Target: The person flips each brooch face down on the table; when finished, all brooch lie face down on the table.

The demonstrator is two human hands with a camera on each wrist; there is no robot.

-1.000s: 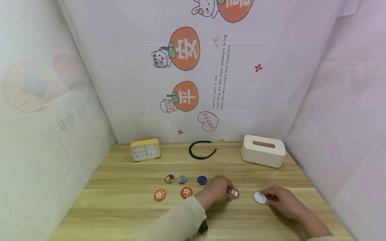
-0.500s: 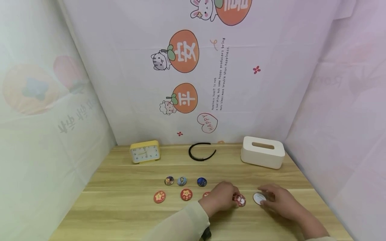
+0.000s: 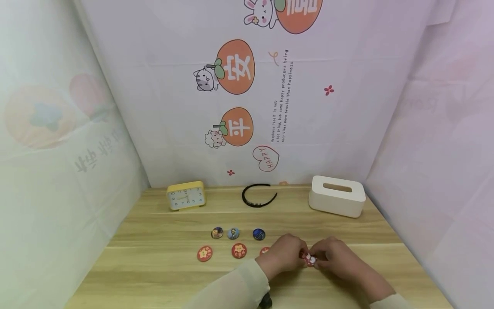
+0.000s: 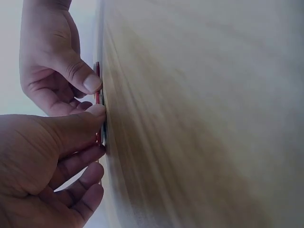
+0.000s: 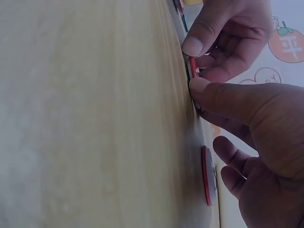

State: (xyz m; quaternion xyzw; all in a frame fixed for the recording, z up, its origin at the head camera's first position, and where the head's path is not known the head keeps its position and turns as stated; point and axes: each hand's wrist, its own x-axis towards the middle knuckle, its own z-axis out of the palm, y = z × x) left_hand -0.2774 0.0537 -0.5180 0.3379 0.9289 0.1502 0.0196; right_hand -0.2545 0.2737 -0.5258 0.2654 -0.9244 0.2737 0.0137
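A red round badge (image 3: 310, 259) with a white figure on it lies low at the tabletop between my two hands. My left hand (image 3: 286, 254) pinches its left side between thumb and fingers. From the right, my right hand (image 3: 336, 259) pinches the same badge, and the thumbs nearly meet in the left wrist view. Below the right hand's loosely bent fingers, the right wrist view shows a second red-edged badge (image 5: 208, 175), its grey back facing up; the hand hides it in the head view. Part of another red badge (image 3: 264, 250) peeks out behind the left hand.
Two red star badges (image 3: 239, 250) and three picture badges (image 3: 233, 233) lie left of the hands. Along the back stand a yellow clock (image 3: 187, 196) and a white tissue box (image 3: 337, 196), with a black headband (image 3: 256, 201) between them. Printed cloth walls (image 3: 173, 128) enclose the table.
My right hand has let go of the white-backed badge and moved left to the red badge. My left hand has carried that badge slightly right, uncovering part of another red one.
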